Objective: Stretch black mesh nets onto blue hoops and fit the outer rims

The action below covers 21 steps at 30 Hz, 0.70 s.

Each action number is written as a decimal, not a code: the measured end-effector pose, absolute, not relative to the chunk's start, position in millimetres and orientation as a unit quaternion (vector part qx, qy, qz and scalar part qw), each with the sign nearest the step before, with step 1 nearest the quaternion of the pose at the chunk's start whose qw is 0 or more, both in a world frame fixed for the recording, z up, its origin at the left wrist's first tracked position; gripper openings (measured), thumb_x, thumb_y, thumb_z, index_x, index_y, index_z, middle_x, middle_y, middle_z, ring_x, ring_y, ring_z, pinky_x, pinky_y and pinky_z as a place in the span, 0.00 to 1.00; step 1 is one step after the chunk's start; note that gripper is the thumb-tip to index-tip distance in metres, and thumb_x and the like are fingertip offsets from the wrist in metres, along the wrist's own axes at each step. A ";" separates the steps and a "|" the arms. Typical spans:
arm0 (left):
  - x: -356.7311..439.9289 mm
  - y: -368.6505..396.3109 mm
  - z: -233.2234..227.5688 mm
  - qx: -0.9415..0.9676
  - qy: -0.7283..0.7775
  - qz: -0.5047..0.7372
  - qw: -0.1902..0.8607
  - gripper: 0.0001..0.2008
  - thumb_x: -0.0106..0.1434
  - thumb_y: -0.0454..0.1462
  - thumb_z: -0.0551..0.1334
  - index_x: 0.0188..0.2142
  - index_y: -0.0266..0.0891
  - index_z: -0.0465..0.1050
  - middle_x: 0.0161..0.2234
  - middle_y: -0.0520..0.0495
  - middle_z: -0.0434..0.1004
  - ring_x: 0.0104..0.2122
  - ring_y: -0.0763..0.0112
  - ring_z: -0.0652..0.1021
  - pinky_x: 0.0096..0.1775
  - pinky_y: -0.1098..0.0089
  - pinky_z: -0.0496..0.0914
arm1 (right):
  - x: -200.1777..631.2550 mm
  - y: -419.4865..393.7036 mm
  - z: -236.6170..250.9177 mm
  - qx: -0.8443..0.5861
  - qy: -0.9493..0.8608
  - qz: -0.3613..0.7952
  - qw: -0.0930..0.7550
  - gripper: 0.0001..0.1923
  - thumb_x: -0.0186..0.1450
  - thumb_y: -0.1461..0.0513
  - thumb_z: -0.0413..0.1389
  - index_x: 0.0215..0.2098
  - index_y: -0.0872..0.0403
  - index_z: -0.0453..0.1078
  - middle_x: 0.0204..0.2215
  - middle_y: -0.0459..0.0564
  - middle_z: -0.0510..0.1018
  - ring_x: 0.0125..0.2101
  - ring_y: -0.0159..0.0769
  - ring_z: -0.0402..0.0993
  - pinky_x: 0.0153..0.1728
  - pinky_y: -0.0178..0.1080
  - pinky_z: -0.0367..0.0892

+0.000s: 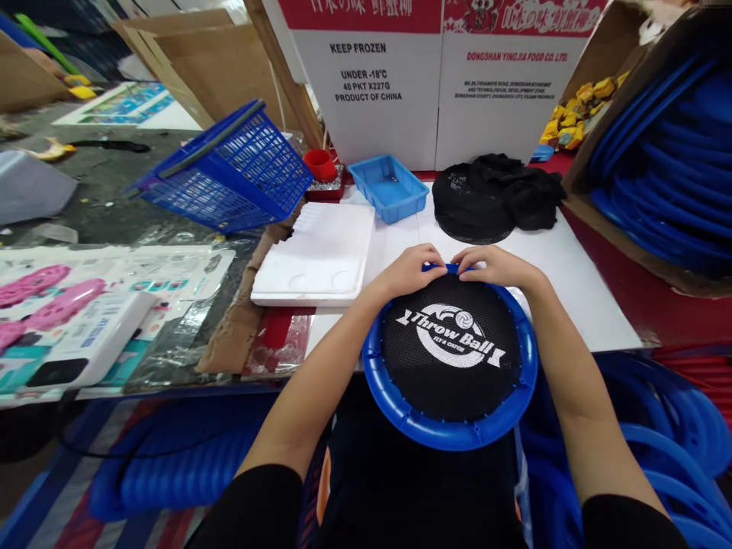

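Blue hoop (pixel 451 431) with the black "Throw Ball" mesh (pixel 451 347) sits tilted at the near edge of the white counter (pixel 572 282), against the person's lap. Left hand (pixel 410 268) and right hand (pixel 492 264) both pinch the mesh at the far rim, fingers curled tight. I'd say keep tension even, hooking one peg at a time. Spare mesh pile (pixel 497 194) lies behind.

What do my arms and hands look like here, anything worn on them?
Both hands, left hand and right hand, are bare: no gloves, rings or watch visible. Forearms are uncovered, with short black sleeves ending near the elbows.
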<state>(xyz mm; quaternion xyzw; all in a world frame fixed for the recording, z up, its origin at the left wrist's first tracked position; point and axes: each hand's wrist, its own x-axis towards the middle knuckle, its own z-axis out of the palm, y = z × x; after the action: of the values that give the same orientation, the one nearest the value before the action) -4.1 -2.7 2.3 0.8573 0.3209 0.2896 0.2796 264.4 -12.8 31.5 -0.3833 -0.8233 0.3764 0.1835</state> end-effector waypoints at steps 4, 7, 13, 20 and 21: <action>-4.2 -0.8 -0.5 0.864 0.321 0.265 0.283 0.08 0.71 0.38 0.66 0.39 0.39 0.84 0.41 0.44 0.83 0.44 0.60 0.81 0.53 0.60 0.73 | 261.0 -10.5 24.6 -0.373 -0.842 0.335 0.198 0.10 0.68 0.54 0.63 0.37 0.49 0.85 0.53 0.54 0.85 0.52 0.50 0.81 0.59 0.52 0.72; -4.5 0.4 -1.0 0.861 0.324 0.264 0.289 0.08 0.71 0.39 0.66 0.40 0.39 0.84 0.42 0.44 0.84 0.44 0.60 0.82 0.53 0.60 0.73 | 255.3 -10.4 19.8 -0.353 -0.848 0.328 0.218 0.11 0.69 0.55 0.62 0.44 0.49 0.85 0.53 0.53 0.85 0.52 0.49 0.81 0.59 0.52 0.72; -0.5 -0.8 0.3 0.847 0.349 0.259 0.307 0.07 0.69 0.37 0.65 0.38 0.39 0.83 0.41 0.45 0.85 0.44 0.60 0.82 0.53 0.60 0.73 | 237.9 -8.5 10.7 -0.339 -0.847 0.339 0.229 0.13 0.71 0.52 0.60 0.40 0.51 0.82 0.52 0.54 0.85 0.52 0.48 0.80 0.60 0.50 0.70; 1.2 3.0 -2.7 0.813 0.412 0.241 0.333 0.09 0.70 0.39 0.64 0.40 0.38 0.82 0.41 0.44 0.83 0.43 0.60 0.81 0.53 0.59 0.76 | 232.7 0.0 2.5 -0.368 -0.822 0.367 0.231 0.15 0.70 0.51 0.59 0.36 0.52 0.78 0.39 0.51 0.84 0.43 0.45 0.78 0.51 0.46 0.69; 0.1 3.2 -3.2 0.825 0.403 0.244 0.312 0.09 0.70 0.39 0.64 0.39 0.38 0.82 0.44 0.42 0.81 0.45 0.60 0.81 0.56 0.58 0.75 | 231.8 -0.4 2.5 -0.364 -0.825 0.364 0.231 0.14 0.71 0.51 0.58 0.35 0.52 0.78 0.40 0.51 0.83 0.43 0.44 0.78 0.51 0.46 0.69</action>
<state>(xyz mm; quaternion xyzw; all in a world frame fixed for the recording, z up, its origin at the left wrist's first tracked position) 0.1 3.2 -3.2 0.8252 0.4028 0.2444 0.3115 231.8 -0.4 2.5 -0.3640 -0.8255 0.3642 0.2313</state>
